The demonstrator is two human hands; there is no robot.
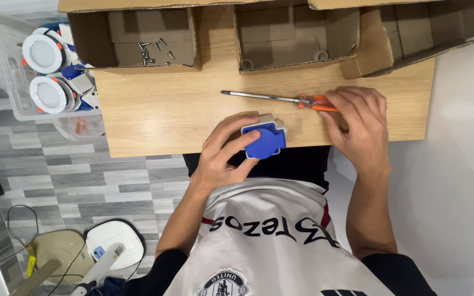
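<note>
- The light wooden bench (154,118) is carrying an orange-handled steel screwdriver (281,99), lying with its long axis left-to-right, tip pointing left.
- The right hand (357,129) is closing its grip on the handle (not lifted).
- The left hand (223,156) is grasping a blue-and-white plastic socket (264,140) at the near edge.

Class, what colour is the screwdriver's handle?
Orange, seen in the head view: the screwdriver handle lies under the right hand.

Bright, even indoor light, soft short shadows under the hands, sharp focus, slight wide-angle stretch at the edges.
</note>
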